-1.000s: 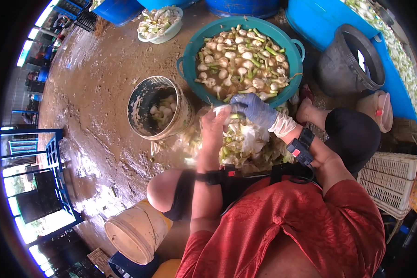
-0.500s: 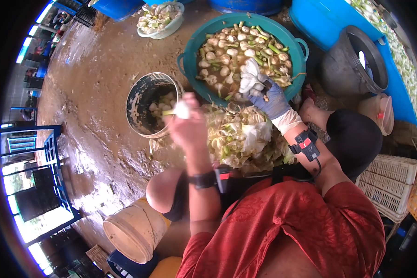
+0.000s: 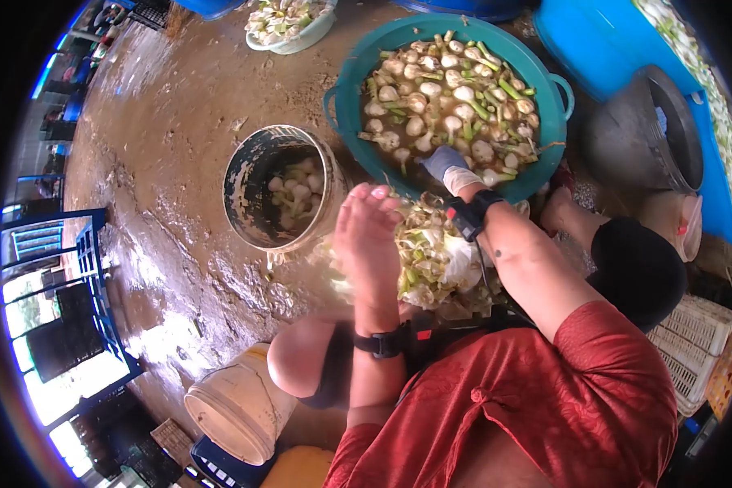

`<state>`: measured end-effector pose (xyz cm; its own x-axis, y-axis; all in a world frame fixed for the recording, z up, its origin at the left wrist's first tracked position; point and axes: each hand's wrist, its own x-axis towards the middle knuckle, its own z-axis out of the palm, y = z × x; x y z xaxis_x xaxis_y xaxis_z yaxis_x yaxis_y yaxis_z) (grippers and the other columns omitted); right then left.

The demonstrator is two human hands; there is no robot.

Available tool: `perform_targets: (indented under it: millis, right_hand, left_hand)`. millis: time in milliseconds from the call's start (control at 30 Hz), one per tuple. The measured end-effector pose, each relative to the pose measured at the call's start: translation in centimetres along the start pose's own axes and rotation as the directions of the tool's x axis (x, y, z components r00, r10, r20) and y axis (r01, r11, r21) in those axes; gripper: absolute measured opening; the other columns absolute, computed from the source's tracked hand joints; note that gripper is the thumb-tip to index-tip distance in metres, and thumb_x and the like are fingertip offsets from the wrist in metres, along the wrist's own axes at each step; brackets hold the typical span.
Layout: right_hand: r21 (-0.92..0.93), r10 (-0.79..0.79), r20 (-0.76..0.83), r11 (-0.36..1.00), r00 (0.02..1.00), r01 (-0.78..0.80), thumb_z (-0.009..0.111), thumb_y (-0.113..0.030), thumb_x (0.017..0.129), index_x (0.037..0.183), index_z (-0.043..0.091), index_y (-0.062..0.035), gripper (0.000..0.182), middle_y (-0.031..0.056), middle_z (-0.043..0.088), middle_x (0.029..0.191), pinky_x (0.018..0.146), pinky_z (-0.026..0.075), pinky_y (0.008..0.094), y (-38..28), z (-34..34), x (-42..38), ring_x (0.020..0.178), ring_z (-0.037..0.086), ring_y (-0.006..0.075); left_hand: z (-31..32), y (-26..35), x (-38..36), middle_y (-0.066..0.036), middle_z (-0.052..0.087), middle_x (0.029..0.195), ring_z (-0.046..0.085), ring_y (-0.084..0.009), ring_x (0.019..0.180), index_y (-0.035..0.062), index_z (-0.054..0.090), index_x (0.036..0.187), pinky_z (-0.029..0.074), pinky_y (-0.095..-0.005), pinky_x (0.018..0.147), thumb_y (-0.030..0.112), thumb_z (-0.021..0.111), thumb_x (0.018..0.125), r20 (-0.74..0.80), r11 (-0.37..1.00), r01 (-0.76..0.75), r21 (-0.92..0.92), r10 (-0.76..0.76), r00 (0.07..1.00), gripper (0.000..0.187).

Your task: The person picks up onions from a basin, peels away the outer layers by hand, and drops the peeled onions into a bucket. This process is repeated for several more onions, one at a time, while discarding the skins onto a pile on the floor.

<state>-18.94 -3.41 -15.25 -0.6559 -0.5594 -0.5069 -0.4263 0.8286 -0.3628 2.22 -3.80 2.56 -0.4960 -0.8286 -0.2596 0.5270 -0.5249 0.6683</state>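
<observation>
My left hand (image 3: 369,236) is bare and raised beside the bucket (image 3: 325,183), its fingers loosely curled and apart with nothing seen between them. Several peeled white bulbs (image 3: 298,193) lie inside that bucket. Wearing a grey-blue glove, my right hand (image 3: 447,165) reaches down into the near side of the green tub (image 3: 351,89). Its fingertips are hidden at the murky water, so what they hold cannot be made out. Bulbs with green stems (image 3: 464,93) float in the tub. Below it is a heap of peeled skins and leaves (image 3: 439,252).
A pale bowl of peelings (image 3: 289,41) stands at the top. On the right are a black tub (image 3: 626,138), a blue container (image 3: 581,49) and white crates (image 3: 691,342). A beige bucket (image 3: 232,415) lies tilted at lower left on the wet floor.
The white bulb has left my left hand, whose fingers have opened. My right hand has gone down into the tub, and the white bulbs it held no longer show. The view has shifted slightly.
</observation>
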Motion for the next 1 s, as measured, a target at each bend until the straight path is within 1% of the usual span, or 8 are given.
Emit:
perform_targets:
  millis: [200, 233, 333, 533, 600, 667, 867, 1000]
  right_hand:
    - [-0.084, -0.353, 0.221, 0.922, 0.909, 0.378, 0.074, -0.033, 0.067, 0.102, 0.063, 0.0034, 0.051, 0.0201, 0.066, 0.087, 0.076, 0.05, 0.0343, -0.5, -1.5, -0.1, 0.083, 0.065, 0.0294]
    - [0.389, -0.304, 0.102, 0.889, 0.947, 0.244, 0.074, -0.014, 0.067, 0.11, 0.058, 0.0018, 0.049, 0.0116, 0.065, 0.086, 0.074, 0.05, 0.0291, 0.5, 0.0, 0.0, 0.08, 0.063, 0.0196]
    - [0.754, -0.481, -0.016, 0.57, 0.877, 0.327, 0.072, -0.001, 0.064, 0.115, 0.056, -0.0018, 0.053, 0.013, 0.065, 0.101, 0.081, 0.048, 0.0275, -0.2, -1.6, -3.0, 0.096, 0.062, 0.0206]
    - [0.4, -0.723, -0.354, 0.456, 0.593, 0.795, 0.07, -0.003, 0.071, 0.115, 0.054, -0.0003, 0.046, 0.007, 0.065, 0.101, 0.082, 0.049, 0.0289, -3.1, -6.0, -13.1, 0.092, 0.061, 0.0147]
    - [0.337, -0.747, -0.331, 0.477, 0.576, 0.812, 0.067, -0.007, 0.078, 0.116, 0.054, -0.0019, 0.041, 0.0064, 0.064, 0.101, 0.083, 0.049, 0.0282, -3.1, -6.8, -14.6, 0.092, 0.059, 0.012]
    - [0.777, -0.731, -0.212, 0.277, 0.649, 0.565, 0.064, -0.009, 0.082, 0.119, 0.053, -0.0031, 0.039, 0.0096, 0.064, 0.1, 0.08, 0.049, 0.028, -2.8, -7.5, -15.6, 0.091, 0.059, 0.0122]
    - [0.638, -0.595, -0.304, 0.453, 0.744, 0.622, 0.065, -0.014, 0.082, 0.097, 0.064, -0.0009, 0.02, 0.0108, 0.065, 0.081, 0.065, 0.049, 0.0313, -2.6, -8.9, -17.6, 0.072, 0.062, 0.0169]
    - [0.02, -0.706, -0.396, 0.633, 0.587, 0.774, 0.061, -0.017, 0.077, 0.084, 0.064, -0.0047, 0.015, 0.0158, 0.062, 0.078, 0.063, 0.048, 0.0408, -2.7, -9.8, -18.3, 0.07, 0.06, 0.0329]
  left_hand:
    - [-0.5, -0.9, 0.5, -0.014, 0.064, 0.095, 0.063, -0.0206, 0.078, 0.0007, 0.055, 0.105, 0.051, -0.0265, 0.065, 0.012, 0.056, 0.089, -0.023, 0.999, 0.022, -0.027, -0.023, 0.999, 0.02]
    - [-0.6, -0.9, 0.6, -0.014, 0.064, 0.095, 0.063, -0.0203, 0.077, 0.0009, 0.055, 0.106, 0.05, -0.0261, 0.063, 0.011, 0.056, 0.089, -0.04, 0.999, 0.029, -0.013, -0.03, 0.999, 0.019]
    - [-0.7, -1.5, 0.7, -0.013, 0.064, 0.094, 0.063, -0.0195, 0.073, 0.0008, 0.055, 0.107, 0.049, -0.0253, 0.06, 0.013, 0.056, 0.09, -0.112, 0.994, 0.027, 0.107, -0.015, 0.994, 0.021]
    - [0.4, -1.8, 0.5, -0.011, 0.064, 0.093, 0.062, -0.0182, 0.068, -0.0028, 0.052, 0.118, 0.048, -0.0247, 0.057, 0.02, 0.056, 0.091, -0.14, 0.933, 0.173, 0.315, -0.134, 0.981, 0.035]
    - [-0.5, -2.0, 0.7, -0.01, 0.063, 0.095, 0.062, -0.0175, 0.07, -0.0045, 0.053, 0.116, 0.049, -0.0253, 0.059, 0.017, 0.056, 0.091, -0.003, 0.94, 0.128, 0.317, -0.134, 0.991, 0.033]
    - [-0.7, -2.3, 0.5, -0.01, 0.063, 0.096, 0.062, -0.0162, 0.074, -0.0055, 0.054, 0.114, 0.05, -0.0257, 0.061, 0.014, 0.056, 0.09, 0.039, 0.951, 0.026, 0.307, -0.039, 0.998, 0.031]
    - [0.2, -2.7, -0.7, -0.009, 0.063, 0.094, 0.06, -0.0127, 0.076, -0.005, 0.056, 0.113, 0.052, -0.0263, 0.065, 0.002, 0.057, 0.086, 0.083, 0.881, -0.114, 0.46, 0.085, 0.993, 0.027]
    - [0.0, -2.9, -1.2, -0.008, 0.064, 0.091, 0.058, -0.0092, 0.072, -0.0043, 0.056, 0.113, 0.051, -0.0242, 0.063, -0.003, 0.058, 0.083, 0.167, 0.601, -0.234, 0.765, 0.166, 0.972, 0.03]
